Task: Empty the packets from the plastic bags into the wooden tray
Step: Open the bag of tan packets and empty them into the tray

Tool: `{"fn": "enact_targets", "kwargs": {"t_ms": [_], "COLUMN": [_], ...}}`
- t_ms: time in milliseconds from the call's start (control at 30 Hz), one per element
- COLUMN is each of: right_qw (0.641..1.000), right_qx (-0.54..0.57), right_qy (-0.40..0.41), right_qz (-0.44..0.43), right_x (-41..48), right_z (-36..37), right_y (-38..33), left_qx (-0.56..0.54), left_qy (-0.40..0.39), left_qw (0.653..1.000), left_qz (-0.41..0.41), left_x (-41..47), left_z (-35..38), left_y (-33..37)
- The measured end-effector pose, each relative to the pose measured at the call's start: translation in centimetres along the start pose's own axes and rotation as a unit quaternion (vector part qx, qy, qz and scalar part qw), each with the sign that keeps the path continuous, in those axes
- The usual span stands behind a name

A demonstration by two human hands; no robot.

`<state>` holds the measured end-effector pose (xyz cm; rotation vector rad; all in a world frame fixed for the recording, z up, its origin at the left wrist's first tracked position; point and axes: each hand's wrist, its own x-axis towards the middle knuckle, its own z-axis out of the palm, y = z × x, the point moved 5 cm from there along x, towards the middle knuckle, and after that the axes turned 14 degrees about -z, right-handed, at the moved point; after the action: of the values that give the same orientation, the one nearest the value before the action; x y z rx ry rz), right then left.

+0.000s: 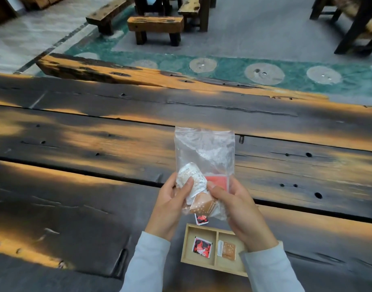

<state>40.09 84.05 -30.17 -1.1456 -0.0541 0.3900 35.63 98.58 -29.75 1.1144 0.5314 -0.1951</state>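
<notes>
Both my hands hold a clear plastic bag [204,152] upright above the table. My left hand [172,204] grips its lower left side, thumb pressed on a white packet [190,172] inside. My right hand [242,211] grips the lower right, thumb near a brown packet [203,204] and a red packet [217,181] in the bag. Below my hands lies the wooden tray [202,264] with compartments. One compartment holds a red-and-black packet [202,246], the one beside it a brown packet [227,250]. Another red-and-black packet [201,219] lies just beyond the tray's far rim.
The tray sits on a wide dark wooden plank table [96,165]. A long wooden bench [117,74] runs along its far side. Beyond are a low wooden stool [155,28] and more dark furniture on a green patterned carpet [286,74].
</notes>
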Motion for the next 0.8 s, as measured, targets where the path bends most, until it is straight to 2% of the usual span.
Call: {"fn": "enact_targets", "kwargs": {"t_ms": [233, 467, 633, 733, 800], "right_qw": [0.998, 0.992, 0.991, 0.990, 0.988], "right_qx": [-0.033, -0.069, -0.078, -0.088, -0.098], "right_qy": [0.038, 0.095, 0.092, 0.095, 0.095], "right_qz": [0.035, 0.051, 0.058, 0.063, 0.064], "right_x": [0.0, 0.6, 0.7, 0.6, 0.5], "right_z": [1.2, 1.4, 2.3, 2.6, 3.1], "right_y": [3.1, 4.9, 4.7, 4.7, 4.7], "left_qx": [-0.055, -0.108, -0.122, -0.146, -0.144], "left_qy": [0.036, 0.167, 0.209, 0.189, 0.171], "left_qw": [0.996, 0.961, 0.956, 0.965, 0.968], "left_qz": [-0.058, -0.194, -0.169, -0.108, -0.113], "left_x": [1.2, 2.5, 4.9, 5.9, 6.1], "left_z": [-7.0, -16.0, -20.1, -20.7, -20.9], "left_y": [-4.4, -12.2, -10.4, -6.8, -5.6]}}
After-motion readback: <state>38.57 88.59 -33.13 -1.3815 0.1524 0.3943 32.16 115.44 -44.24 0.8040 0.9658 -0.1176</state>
